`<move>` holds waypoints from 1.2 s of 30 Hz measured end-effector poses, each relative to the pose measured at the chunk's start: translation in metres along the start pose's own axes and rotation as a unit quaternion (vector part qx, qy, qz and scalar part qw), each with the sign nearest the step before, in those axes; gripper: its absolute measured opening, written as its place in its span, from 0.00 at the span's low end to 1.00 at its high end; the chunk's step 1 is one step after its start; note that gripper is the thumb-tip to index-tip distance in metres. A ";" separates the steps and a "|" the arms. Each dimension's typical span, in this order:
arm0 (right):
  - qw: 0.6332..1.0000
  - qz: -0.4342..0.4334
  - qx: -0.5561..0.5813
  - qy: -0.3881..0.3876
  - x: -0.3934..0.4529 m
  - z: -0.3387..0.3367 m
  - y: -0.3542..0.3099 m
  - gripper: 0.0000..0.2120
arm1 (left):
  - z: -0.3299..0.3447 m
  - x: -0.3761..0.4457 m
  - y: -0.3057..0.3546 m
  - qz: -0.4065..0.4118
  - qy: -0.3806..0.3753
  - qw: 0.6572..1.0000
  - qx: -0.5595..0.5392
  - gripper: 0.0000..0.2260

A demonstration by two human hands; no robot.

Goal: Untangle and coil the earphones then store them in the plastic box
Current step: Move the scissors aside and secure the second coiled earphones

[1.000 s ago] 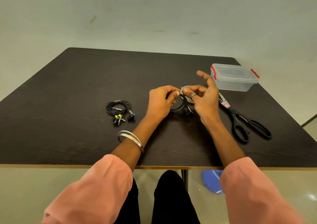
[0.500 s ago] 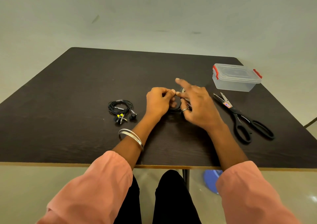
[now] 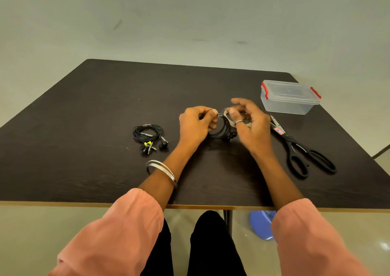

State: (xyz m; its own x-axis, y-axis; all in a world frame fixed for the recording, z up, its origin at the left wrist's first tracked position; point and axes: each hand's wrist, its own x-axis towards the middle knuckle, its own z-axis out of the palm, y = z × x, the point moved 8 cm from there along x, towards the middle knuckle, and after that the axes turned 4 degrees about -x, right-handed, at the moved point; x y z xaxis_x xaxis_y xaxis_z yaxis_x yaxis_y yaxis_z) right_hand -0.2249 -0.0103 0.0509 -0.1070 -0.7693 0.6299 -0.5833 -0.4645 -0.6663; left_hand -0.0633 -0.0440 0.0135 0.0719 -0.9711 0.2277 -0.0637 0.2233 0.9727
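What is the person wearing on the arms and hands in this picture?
Both arms wear loose salmon-pink sleeves, pushed up so the forearms are bare: the left sleeve and the right sleeve. The left wrist carries a silver bangle that looks like two thin bands. A finger of the right hand wears a silver ring. The left hand shows no ring.

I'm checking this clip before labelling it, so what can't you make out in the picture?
- Head view: the coiled earphones between the left hand and right hand are partly hidden by the fingers.
- Whether the plastic box holds anything: unclear through its lid.
- Scissors label: too small.
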 end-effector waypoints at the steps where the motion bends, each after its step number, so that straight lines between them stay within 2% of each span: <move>1: 1.000 0.010 -0.003 -0.021 0.001 0.006 0.003 0.11 | 0.002 -0.001 0.003 0.019 -0.008 1.000 0.013 0.06; 4: 0.998 -0.028 -0.034 -0.055 0.002 0.015 -0.002 0.07 | 0.003 -0.002 0.010 0.059 -0.022 0.997 0.043 0.06; 7: 0.989 -0.081 -0.091 -0.087 -0.001 0.019 -0.009 0.05 | 0.005 -0.002 0.009 0.060 -0.036 0.996 0.055 0.06; 10: 0.950 -0.169 -0.243 -0.099 -0.005 0.029 -0.016 0.06 | 0.008 -0.004 0.008 0.051 -0.043 0.996 0.063 0.08; 12: 0.933 -0.195 -0.286 -0.099 -0.005 0.035 -0.018 0.07 | 0.006 -0.004 0.007 0.038 -0.037 0.997 0.052 0.10; 14: 0.948 -0.173 -0.248 -0.101 -0.003 0.035 -0.018 0.05 | 0.003 -0.004 0.004 0.018 -0.034 0.999 0.032 0.09; 16: 0.979 -0.086 -0.154 -0.097 -0.002 0.028 -0.011 0.07 | 0.000 -0.006 0.002 -0.005 -0.031 0.999 0.004 0.08; 18: 0.992 0.017 -0.071 -0.103 -0.004 0.023 0.002 0.13 | -0.002 -0.008 0.001 -0.031 -0.031 0.998 -0.034 0.05; 23: 0.983 0.131 0.072 -0.105 -0.010 0.023 0.016 0.16 | -0.013 -0.017 0.001 -0.055 -0.032 0.996 -0.066 0.05; 28: 0.969 0.174 0.110 -0.140 -0.020 0.036 0.007 0.06 | -0.037 -0.024 0.000 -0.076 -0.031 0.997 -0.016 0.02; 31: 0.968 0.170 0.078 -0.166 -0.026 0.045 -0.002 0.02 | -0.051 -0.025 0.002 -0.069 -0.008 0.997 0.039 0.01; 34: 0.980 0.108 -0.049 -0.157 -0.025 0.049 -0.012 0.04 | -0.055 -0.020 0.009 -0.038 0.000 0.985 0.169 0.01; 36: 0.974 0.068 -0.146 -0.161 -0.022 0.051 -0.017 0.05 | -0.053 -0.016 0.014 -0.016 -0.003 0.969 0.247 0.01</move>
State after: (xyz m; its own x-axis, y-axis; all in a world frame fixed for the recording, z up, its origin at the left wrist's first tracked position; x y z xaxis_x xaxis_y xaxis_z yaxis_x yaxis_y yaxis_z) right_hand -0.1720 -0.0078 0.0277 0.0318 -0.9347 0.3541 -0.7911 -0.2401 -0.5626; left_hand -0.0121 -0.0202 0.0262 0.0751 -0.9777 0.1960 -0.5306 0.1273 0.8380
